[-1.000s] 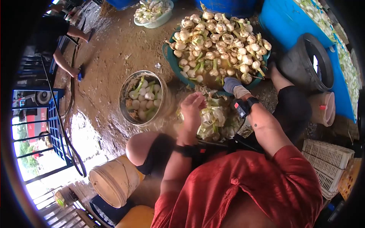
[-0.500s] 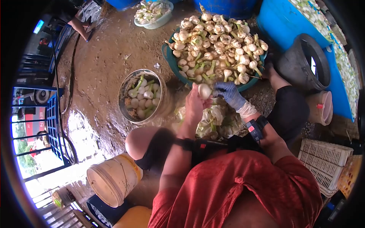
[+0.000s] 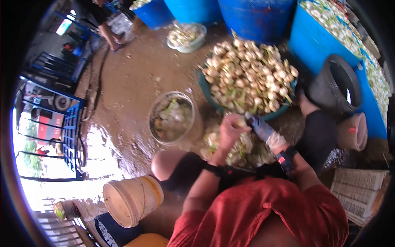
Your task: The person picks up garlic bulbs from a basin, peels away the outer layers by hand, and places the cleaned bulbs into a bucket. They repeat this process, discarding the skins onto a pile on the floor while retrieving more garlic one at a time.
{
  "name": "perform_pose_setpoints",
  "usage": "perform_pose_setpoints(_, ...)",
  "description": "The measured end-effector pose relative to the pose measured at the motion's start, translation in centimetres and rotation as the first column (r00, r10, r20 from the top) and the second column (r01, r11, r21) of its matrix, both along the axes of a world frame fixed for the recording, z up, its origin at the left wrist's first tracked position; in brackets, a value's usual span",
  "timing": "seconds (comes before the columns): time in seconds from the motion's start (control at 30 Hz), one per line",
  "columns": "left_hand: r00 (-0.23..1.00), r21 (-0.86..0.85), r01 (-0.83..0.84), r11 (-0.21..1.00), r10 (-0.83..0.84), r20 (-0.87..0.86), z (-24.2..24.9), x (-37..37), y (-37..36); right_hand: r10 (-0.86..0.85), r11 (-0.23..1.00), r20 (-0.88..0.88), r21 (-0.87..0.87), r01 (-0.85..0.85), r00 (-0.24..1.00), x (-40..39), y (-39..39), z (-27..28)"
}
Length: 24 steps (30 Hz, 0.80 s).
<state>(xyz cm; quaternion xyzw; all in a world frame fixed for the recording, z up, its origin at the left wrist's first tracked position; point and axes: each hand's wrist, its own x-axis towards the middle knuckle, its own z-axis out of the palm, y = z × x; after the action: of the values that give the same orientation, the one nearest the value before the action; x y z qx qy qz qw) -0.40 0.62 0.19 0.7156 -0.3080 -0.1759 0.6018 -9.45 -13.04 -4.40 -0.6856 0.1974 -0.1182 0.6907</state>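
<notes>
My bare left hand (image 3: 230,131) is closed round a pale garlic bulb (image 3: 240,122), mostly hidden by the fingers and blurred. Close against it is my right hand (image 3: 260,126) in a blue glove, its fingers curled; a dark bit shows at the fingertips, too smeared to name. Just beyond both hands stands a green tub (image 3: 204,87) heaped with dirty garlic bulbs (image 3: 251,74) with short stalks. Below the hands lies a pile of stripped skins and leaves (image 3: 242,150). To the left, a round metal bucket (image 3: 153,133) contains cleaned white bulbs (image 3: 175,117).
A black bucket (image 3: 323,88) and a pinkish pail (image 3: 349,133) stand at the right by a blue trough (image 3: 306,43). A cream bucket (image 3: 129,199) lies tilted at lower left. A plastic crate (image 3: 356,191) is at lower right. Another person's leg (image 3: 108,36) shows far left.
The view has shifted, so the scene sits lower and further right. The bulb, plainly visible between my hands before, is now mostly covered by my left fingers. My right fingers have curled in.
</notes>
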Motion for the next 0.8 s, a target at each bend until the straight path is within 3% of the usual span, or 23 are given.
perform_pose_setpoints(0.07,0.916,-0.1,-0.001,0.995,0.041,0.4,0.1,0.4,-0.2,-0.059,0.998,-0.058,-0.006,0.059,0.997,0.8,1.3,1.2)
perform_pose_setpoints(0.17,0.999,-0.096,-0.031,0.995,0.026,-0.046,-0.9,0.5,0.1,-0.002,0.999,-0.054,-0.053,-0.001,0.999,1.3,0.5,0.0)
perform_pose_setpoints(0.2,0.999,-0.1,-0.027,0.995,0.024,-0.033,-1.1,0.5,0.3,0.052,0.956,0.014,-0.288,-0.046,0.999,1.1,0.2,-0.8)
perform_pose_setpoints(0.23,0.993,-0.046,-0.04,0.998,0.035,-0.117,-0.2,0.3,0.4,0.118,0.858,0.066,-0.51,-0.068,0.991,1.0,0.2,-1.3)
perform_pose_setpoints(0.27,0.979,0.005,-0.053,0.999,0.053,-0.195,0.6,0.2,0.6,0.096,0.495,0.076,-0.869,0.018,0.992,0.2,0.5,-0.1)
perform_pose_setpoints(0.3,0.97,0.019,-0.032,0.999,0.035,-0.239,1.2,0.2,0.6,0.094,0.461,0.082,-0.887,0.029,0.992,0.1,0.5,-0.6)
perform_pose_setpoints(0.33,0.993,0.001,-0.044,0.999,0.044,-0.108,0.1,0.5,0.6,0.092,0.426,0.094,-0.903,0.046,0.991,0.1,0.2,-1.2)
perform_pose_setpoints(0.4,0.908,-0.145,-0.014,0.989,-0.048,-0.417,0.6,0.6,0.8,0.053,0.783,-0.082,-0.615,-0.092,0.995,-0.3,0.5,0.3)
perform_pose_setpoints(0.47,0.848,-0.288,0.019,0.957,-0.169,-0.503,0.5,0.7,0.8,0.026,0.808,0.037,-0.59,0.002,0.999,-0.5,0.7,1.1)
perform_pose_setpoints(0.5,0.812,-0.305,0.049,0.951,-0.216,-0.543,0.7,1.0,1.2,0.079,0.586,0.306,-0.784,0.204,0.949,-0.1,0.3,-1.5)
perform_pose_setpoints(0.53,0.751,-0.32,0.004,0.947,-0.215,-0.625,-0.3,1.2,1.0,0.028,0.716,0.185,-0.689,0.109,0.982,-0.6,0.0,-2.3)
perform_pose_setpoints(0.6,0.55,-0.381,-0.052,0.923,-0.292,-0.782,1.3,1.5,1.7,0.18,0.884,0.064,-0.448,-0.133,0.982,-0.5,-0.2,1.2)
perform_pose_setpoints(0.63,0.537,-0.391,0.023,0.92,-0.341,-0.772,0.8,1.7,2.0,0.194,0.76,0.063,-0.64,-0.109,0.979,-0.3,-0.4,1.3)
perform_pose_setpoints(0.67,0.541,-0.392,0.028,0.92,-0.343,-0.768,0.2,1.7,2.1,0.191,0.76,0.069,-0.642,-0.103,0.979,-0.4,-0.4,1.3)
perform_pose_setpoints(0.73,0.56,-0.332,0.038,0.943,-0.295,-0.774,-0.1,1.8,1.8,0.106,0.835,0.179,-0.55,0.011,0.978,-0.6,0.0,2.3)
perform_pose_setpoints(0.77,0.598,-0.299,-0.041,0.954,-0.216,-0.772,0.0,1.1,1.3,0.036,0.913,0.09,-0.408,0.004,0.995,-0.7,0.4,3.7)
perform_pose_setpoints(0.8,0.597,-0.299,-0.041,0.953,-0.216,-0.773,0.1,0.3,0.9,0.035,0.913,0.089,-0.408,0.004,0.995,-0.7,0.5,3.0)
